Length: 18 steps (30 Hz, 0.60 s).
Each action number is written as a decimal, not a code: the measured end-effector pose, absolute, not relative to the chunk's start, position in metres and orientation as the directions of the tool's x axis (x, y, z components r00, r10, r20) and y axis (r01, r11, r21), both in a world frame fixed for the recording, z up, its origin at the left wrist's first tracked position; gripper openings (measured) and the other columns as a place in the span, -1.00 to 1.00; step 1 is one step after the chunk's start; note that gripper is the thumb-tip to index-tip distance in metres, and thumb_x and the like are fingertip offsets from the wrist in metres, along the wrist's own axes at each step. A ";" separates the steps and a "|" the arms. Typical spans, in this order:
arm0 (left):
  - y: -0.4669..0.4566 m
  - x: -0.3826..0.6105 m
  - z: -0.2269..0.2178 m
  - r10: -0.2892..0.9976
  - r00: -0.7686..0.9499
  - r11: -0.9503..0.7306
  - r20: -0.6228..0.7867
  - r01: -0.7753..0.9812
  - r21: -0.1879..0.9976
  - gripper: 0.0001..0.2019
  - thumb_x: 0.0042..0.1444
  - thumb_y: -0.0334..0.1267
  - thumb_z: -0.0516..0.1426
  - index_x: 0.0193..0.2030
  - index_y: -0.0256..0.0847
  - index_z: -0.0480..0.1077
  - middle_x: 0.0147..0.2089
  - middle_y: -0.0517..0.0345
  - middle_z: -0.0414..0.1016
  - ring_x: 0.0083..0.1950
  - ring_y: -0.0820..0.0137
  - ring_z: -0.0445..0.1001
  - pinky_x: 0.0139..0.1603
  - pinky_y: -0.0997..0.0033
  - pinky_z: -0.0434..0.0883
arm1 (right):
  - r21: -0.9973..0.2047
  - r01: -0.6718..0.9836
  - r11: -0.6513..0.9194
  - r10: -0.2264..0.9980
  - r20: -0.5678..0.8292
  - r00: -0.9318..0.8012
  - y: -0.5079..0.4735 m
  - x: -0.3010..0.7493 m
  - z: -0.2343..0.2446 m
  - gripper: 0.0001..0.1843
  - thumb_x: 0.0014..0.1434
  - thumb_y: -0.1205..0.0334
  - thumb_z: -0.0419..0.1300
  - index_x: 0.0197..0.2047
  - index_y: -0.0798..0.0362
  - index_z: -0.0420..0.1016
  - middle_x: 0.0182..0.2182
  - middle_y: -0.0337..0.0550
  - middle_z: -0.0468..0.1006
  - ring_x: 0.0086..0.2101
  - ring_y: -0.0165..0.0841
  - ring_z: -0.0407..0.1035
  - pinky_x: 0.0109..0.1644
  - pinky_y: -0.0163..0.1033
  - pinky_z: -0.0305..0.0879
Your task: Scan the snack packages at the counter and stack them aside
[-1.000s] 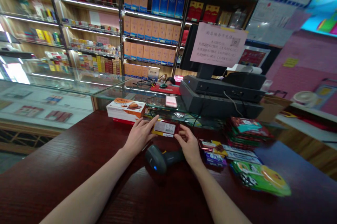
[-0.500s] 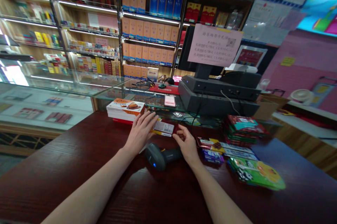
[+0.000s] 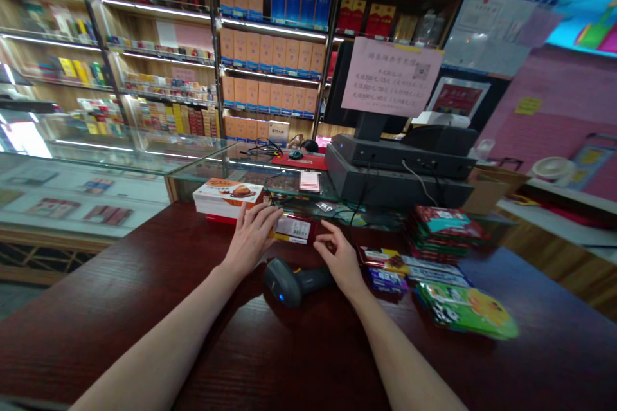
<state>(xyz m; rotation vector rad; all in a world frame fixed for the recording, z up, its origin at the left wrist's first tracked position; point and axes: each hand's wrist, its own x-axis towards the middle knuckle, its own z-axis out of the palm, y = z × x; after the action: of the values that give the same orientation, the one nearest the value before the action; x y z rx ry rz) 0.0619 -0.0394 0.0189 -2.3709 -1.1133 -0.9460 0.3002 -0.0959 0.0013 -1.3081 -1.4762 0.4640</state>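
Worktop [image 3: 270,359], far edge: packet [image 3: 293,229] lying along it.
Open left hand [image 3: 251,235] overlaps its left end; half-open right hand [image 3: 340,255] beside the other.

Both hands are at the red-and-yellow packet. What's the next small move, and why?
I'd probably bring the right hand fingertips lightly against the near end of the red-and-yellow packet. Its thumb and forefinger are parted beside that end, contact unclear, while the left hand is at the other end; a light touch should steady it.
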 end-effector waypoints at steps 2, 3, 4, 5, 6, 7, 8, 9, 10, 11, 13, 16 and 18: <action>-0.037 0.058 0.019 0.541 0.450 -0.613 0.710 0.789 -0.033 -0.42 0.21 -0.28 0.19 0.37 -0.09 0.21 0.29 0.02 0.42 0.38 0.09 0.23 0.51 -0.19 -0.16 | -0.799 0.497 0.337 0.890 0.443 0.109 -0.099 0.304 0.007 -0.42 0.18 0.16 0.22 0.27 -0.02 0.31 -0.17 -0.15 0.66 -0.15 -0.25 0.54 0.07 -0.09 0.35; -0.035 0.056 0.018 0.544 0.440 -0.603 0.714 0.797 -0.032 -0.41 0.21 -0.28 0.19 0.37 -0.10 0.21 0.29 0.01 0.41 0.37 0.09 0.23 0.51 -0.20 -0.15 | -0.784 0.515 0.346 0.895 0.441 0.071 -0.101 0.306 0.011 -0.43 0.19 0.17 0.21 0.27 -0.03 0.32 -0.15 -0.15 0.67 -0.12 -0.25 0.54 0.09 -0.08 0.34; -0.034 0.054 0.018 0.548 0.431 -0.592 0.717 0.805 -0.031 -0.41 0.20 -0.28 0.19 0.37 -0.11 0.20 0.29 0.00 0.41 0.37 0.08 0.23 0.51 -0.21 -0.14 | -0.766 0.537 0.353 0.902 0.432 0.023 -0.104 0.308 0.014 -0.45 0.20 0.18 0.21 0.26 -0.05 0.33 -0.13 -0.16 0.67 -0.10 -0.25 0.53 0.12 -0.07 0.32; -0.032 0.052 0.017 0.553 0.421 -0.581 0.719 0.814 -0.031 -0.40 0.20 -0.28 0.19 0.37 -0.12 0.20 0.30 -0.01 0.40 0.36 0.07 0.24 0.50 -0.21 -0.13 | -0.751 0.554 0.361 0.910 0.414 -0.032 -0.107 0.310 0.018 -0.47 0.20 0.19 0.22 0.25 -0.06 0.36 -0.11 -0.16 0.67 -0.08 -0.25 0.53 0.14 -0.06 0.30; -0.031 0.050 0.017 0.556 0.414 -0.571 0.721 0.820 -0.031 -0.40 0.19 -0.27 0.20 0.37 -0.14 0.20 0.30 -0.03 0.40 0.35 0.07 0.24 0.50 -0.22 -0.13 | -0.745 0.556 0.370 0.921 0.375 -0.110 -0.110 0.312 0.022 -0.48 0.20 0.20 0.22 0.23 -0.07 0.38 -0.09 -0.16 0.67 -0.07 -0.24 0.53 0.14 -0.06 0.31; -0.029 0.048 0.016 0.556 0.408 -0.562 0.724 0.826 -0.033 -0.39 0.19 -0.27 0.21 0.37 -0.15 0.20 0.30 -0.04 0.39 0.35 0.06 0.24 0.50 -0.22 -0.12 | -0.748 0.550 0.372 0.927 0.327 -0.182 -0.113 0.314 0.026 -0.48 0.19 0.20 0.24 0.23 -0.09 0.39 -0.05 -0.17 0.66 -0.04 -0.24 0.52 0.16 -0.05 0.30; -0.028 0.046 0.015 0.555 0.402 -0.556 0.729 0.831 -0.035 -0.38 0.18 -0.27 0.21 0.37 -0.16 0.19 0.30 -0.06 0.39 0.35 0.05 0.23 0.50 -0.22 -0.12 | -0.751 0.543 0.375 0.926 0.280 -0.251 -0.116 0.316 0.030 -0.46 0.17 0.20 0.27 0.23 -0.11 0.41 -0.02 -0.17 0.65 -0.01 -0.22 0.51 0.18 -0.04 0.29; -0.027 0.045 0.015 0.551 0.396 -0.550 0.735 0.834 -0.037 -0.38 0.18 -0.27 0.21 0.38 -0.17 0.19 0.30 -0.07 0.38 0.35 0.04 0.23 0.50 -0.22 -0.11 | -0.760 0.531 0.376 0.921 0.240 -0.308 -0.119 0.317 0.033 -0.41 0.13 0.19 0.31 0.24 -0.12 0.41 0.01 -0.16 0.65 0.03 -0.20 0.49 0.21 -0.03 0.27; -0.027 0.043 0.014 0.547 0.390 -0.546 0.741 0.837 -0.038 -0.37 0.18 -0.27 0.21 0.38 -0.17 0.18 0.30 -0.09 0.37 0.35 0.04 0.23 0.50 -0.23 -0.11 | -0.773 0.517 0.367 0.914 0.194 -0.357 -0.122 0.318 0.035 -0.36 0.09 0.19 0.35 0.25 -0.13 0.41 0.04 -0.15 0.63 0.05 -0.17 0.48 0.22 -0.02 0.28; -0.026 0.042 0.014 0.544 0.383 -0.541 0.747 0.840 -0.037 -0.36 0.18 -0.28 0.21 0.39 -0.17 0.17 0.30 -0.10 0.37 0.35 0.04 0.23 0.49 -0.23 -0.10 | -0.781 0.512 0.357 0.906 0.155 -0.395 -0.124 0.318 0.037 -0.30 0.04 0.19 0.39 0.27 -0.14 0.40 0.07 -0.13 0.62 0.07 -0.15 0.47 0.22 0.00 0.28; -0.025 0.041 0.014 0.542 0.372 -0.535 0.754 0.844 -0.032 -0.34 0.17 -0.28 0.22 0.40 -0.15 0.15 0.29 -0.12 0.37 0.34 0.04 0.25 0.49 -0.23 -0.08 | -0.768 0.533 0.354 0.892 0.107 -0.439 -0.126 0.317 0.036 -0.19 -0.06 0.20 0.45 0.28 -0.16 0.39 0.09 -0.12 0.60 0.09 -0.09 0.46 0.24 0.07 0.26; -0.025 0.039 0.014 0.543 0.366 -0.537 0.756 0.843 -0.023 -0.33 0.16 -0.27 0.22 0.40 -0.13 0.14 0.27 -0.10 0.38 0.33 0.05 0.26 0.48 -0.23 -0.07 | -0.683 0.595 0.423 0.877 0.143 -0.459 -0.126 0.311 0.029 -0.12 -0.15 0.24 0.48 0.27 -0.25 0.40 0.09 -0.17 0.60 0.13 -0.05 0.43 0.38 0.28 -0.03; -0.024 0.038 0.015 0.543 0.365 -0.537 0.757 0.843 -0.022 -0.33 0.17 -0.28 0.22 0.40 -0.12 0.14 0.26 -0.10 0.38 0.33 0.06 0.26 0.48 -0.24 -0.06 | -0.634 0.612 0.473 0.862 0.189 -0.471 -0.125 0.305 0.023 -0.12 -0.16 0.26 0.48 0.26 -0.27 0.40 0.11 -0.18 0.58 0.14 -0.05 0.42 0.40 0.34 -0.18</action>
<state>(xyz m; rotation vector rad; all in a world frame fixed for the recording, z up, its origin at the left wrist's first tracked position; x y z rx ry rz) 0.0382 -0.0243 0.0148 -2.2235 -1.2061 -1.0017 0.3055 -0.1249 0.0232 -1.2212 -2.2333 0.6776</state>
